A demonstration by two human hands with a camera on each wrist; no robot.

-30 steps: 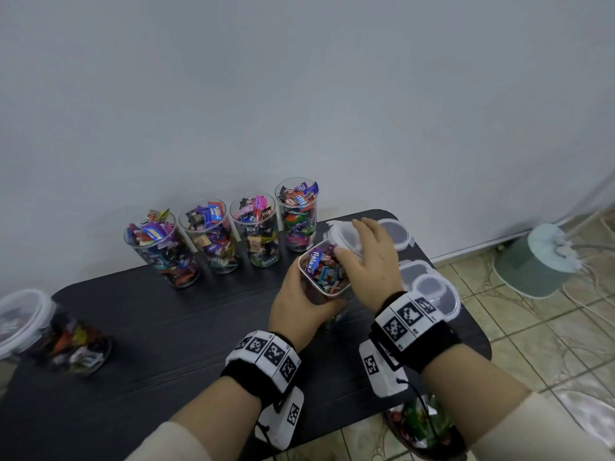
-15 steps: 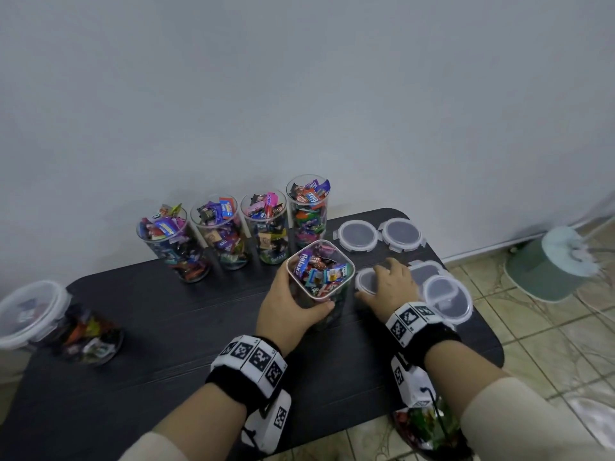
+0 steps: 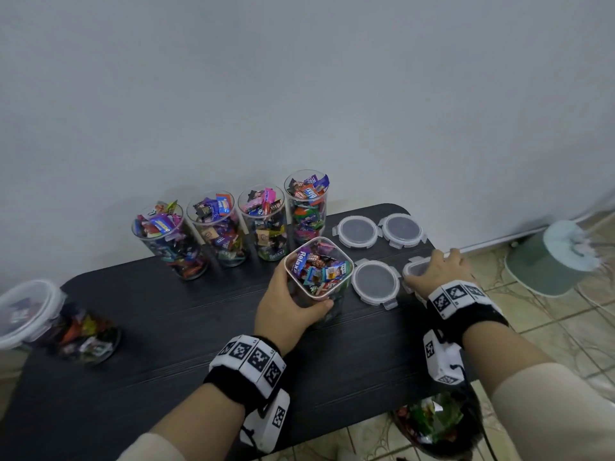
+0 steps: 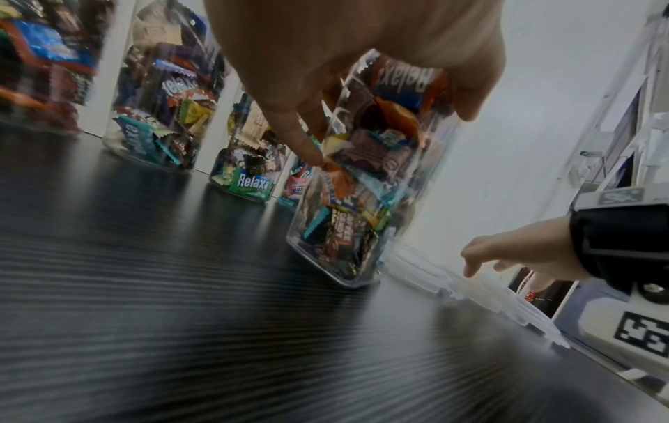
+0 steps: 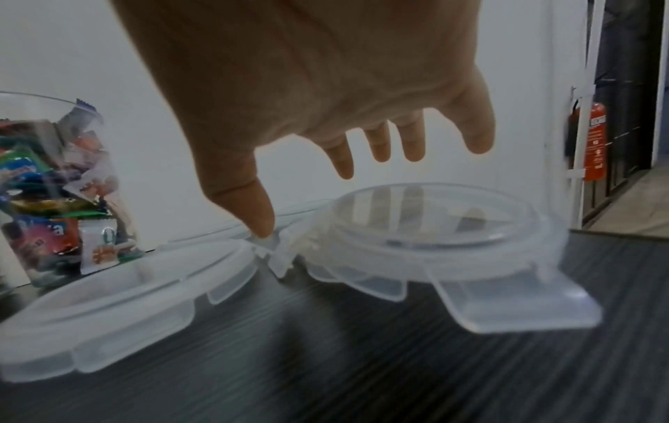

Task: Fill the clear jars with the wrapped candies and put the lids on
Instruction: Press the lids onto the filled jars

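Lidding stage: the left hand is wrapping its fingers round the square jar, steadying it upright on the bench. The right hand is reaching over a lid that lies under its spread, loosely bent fingers, thumb tip touching a lid tab; not yet gripping anything.

Next move, as judged: closing the fingers on that lid, carrying it over the square jar's mouth, seating it level, pressing the tabs down. Whether a round lid fits the square mouth cannot be told.

Containers:
- Square jar: holding candies up to the rim, no lid.
- Four round jars, beyond the left hand: filled, unlidded.
- Three lids, between and beyond the hands: lying flat.
- Lidded tub, far left of the left hand: holding candies.
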